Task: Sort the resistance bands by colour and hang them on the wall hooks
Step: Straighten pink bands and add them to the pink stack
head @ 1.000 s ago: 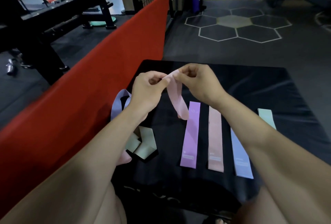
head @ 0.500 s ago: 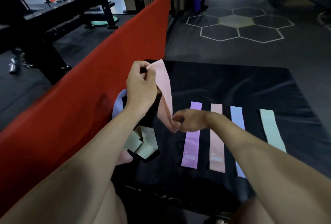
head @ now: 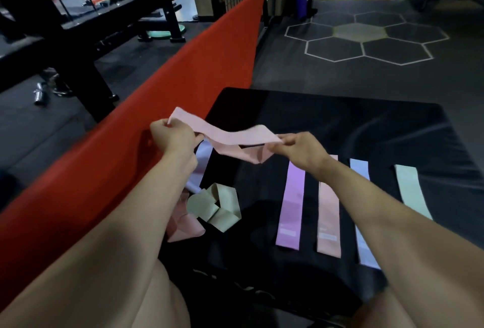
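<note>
A pale pink band (head: 230,136) stretches in the air between my hands above the black mat (head: 340,123). My left hand (head: 174,139) pinches its left end; my right hand (head: 298,151) pinches its right end, where a twisted loop hangs down. Flat on the mat lie a purple band (head: 290,207), a pink band (head: 328,220), a light blue band (head: 362,238) and a mint band (head: 412,194), side by side. Left of them sit a crumpled beige band (head: 214,206), a crumpled pink band (head: 184,225) and a lilac band (head: 201,162), partly behind my left arm.
A long red padded barrier (head: 131,149) runs along the mat's left side. Black gym racks (head: 65,39) and a green disc (head: 165,31) stand beyond it. Dark floor with white hexagon markings (head: 366,39) lies past the mat. No wall hooks are in view.
The pink band hung down from my raised left hand; my right hand has since risen and pulled its lower end rightward, so the band now spans across between both hands.
</note>
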